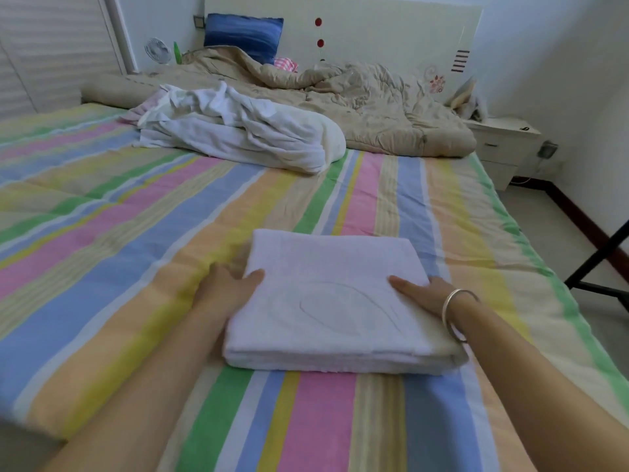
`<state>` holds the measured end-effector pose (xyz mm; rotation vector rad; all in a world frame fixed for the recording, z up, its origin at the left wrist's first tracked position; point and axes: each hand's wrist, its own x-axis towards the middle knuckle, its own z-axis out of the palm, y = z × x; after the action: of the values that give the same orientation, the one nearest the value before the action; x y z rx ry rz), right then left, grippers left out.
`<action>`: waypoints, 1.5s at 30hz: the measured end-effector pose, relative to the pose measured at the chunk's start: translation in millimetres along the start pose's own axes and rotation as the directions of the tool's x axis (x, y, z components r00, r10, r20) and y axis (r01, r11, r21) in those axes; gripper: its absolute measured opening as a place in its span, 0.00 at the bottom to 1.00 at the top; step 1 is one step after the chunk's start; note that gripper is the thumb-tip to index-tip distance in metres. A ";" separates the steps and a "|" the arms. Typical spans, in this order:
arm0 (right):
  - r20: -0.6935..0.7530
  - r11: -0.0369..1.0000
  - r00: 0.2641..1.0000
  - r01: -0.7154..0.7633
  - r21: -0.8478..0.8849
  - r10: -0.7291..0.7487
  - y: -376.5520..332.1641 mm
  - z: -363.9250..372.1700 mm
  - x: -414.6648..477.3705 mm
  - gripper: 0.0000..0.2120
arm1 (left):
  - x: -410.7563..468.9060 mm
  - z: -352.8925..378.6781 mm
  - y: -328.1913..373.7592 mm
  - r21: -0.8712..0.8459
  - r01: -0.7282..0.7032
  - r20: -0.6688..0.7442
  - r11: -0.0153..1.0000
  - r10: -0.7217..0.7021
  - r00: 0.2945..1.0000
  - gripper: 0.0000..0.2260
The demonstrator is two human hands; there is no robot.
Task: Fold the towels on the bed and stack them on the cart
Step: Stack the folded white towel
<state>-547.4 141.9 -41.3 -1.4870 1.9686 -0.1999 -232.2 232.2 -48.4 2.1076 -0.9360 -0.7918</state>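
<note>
The left hand [228,288] and right hand [423,294] pinch the folded towel [326,301] by its sides on the bed [102,233], fingers apparently underneath; an uneven lift could spill its stacked layers open

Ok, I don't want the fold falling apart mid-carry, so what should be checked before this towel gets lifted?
1. Folded towel squared up, layers lying flat: ok.
2. Left hand at the towel's left edge, thumb on top: ok.
3. Right hand at the right edge, thumb on top: ok.
4. Fingers slid under the bottom layer: cannot tell, they are hidden.
5. Cart ready to receive it: cannot tell; only a black frame shows at the right edge.
6. All towels folded: not ok, a crumpled white pile lies farther up the bed.
</note>
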 end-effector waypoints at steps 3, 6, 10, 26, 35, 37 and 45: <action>0.140 0.983 0.987 -0.105 0.151 0.084 9.0 -4.5 -12.9 0.42 | 0.5 -15.0 -1.3 -0.257 0.303 0.460 0.918 -0.160 0.873 0.23; 0.135 0.965 0.987 -0.115 0.235 0.085 5.5 2.1 -26.7 0.42 | -2.8 -17.1 3.7 -0.212 0.290 0.567 0.933 -0.124 0.814 0.17; 0.039 0.971 0.997 -0.072 0.228 0.065 -15.9 6.1 -49.6 0.41 | -3.1 -30.3 0.8 -0.281 0.254 0.570 0.925 -0.052 0.820 0.19; 0.365 0.732 0.876 -0.022 0.681 -0.314 -321.8 244.2 -230.1 0.24 | 16.1 -422.2 -207.7 -0.450 0.238 0.305 0.861 -0.103 0.947 0.29; 0.483 0.767 0.617 0.356 0.533 -0.622 -531.4 427.3 -339.2 0.32 | 13.0 -605.9 -368.0 -0.675 0.091 -0.206 0.732 -0.306 0.929 0.27; 0.473 0.752 0.585 0.486 0.445 -0.659 -583.8 465.9 -352.6 0.27 | 14.5 -636.3 -398.0 -0.699 0.045 -0.278 0.714 -0.329 0.902 0.33; 0.468 0.625 0.434 0.658 0.419 -0.770 -756.7 602.6 -403.4 0.30 | 48.0 -726.4 -474.7 -0.748 -0.137 -0.537 0.649 -0.471 0.700 0.15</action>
<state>466.2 400.9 23.2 -1.8891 0.6684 -0.2044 512.2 679.3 -11.0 1.5081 0.0799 -0.2879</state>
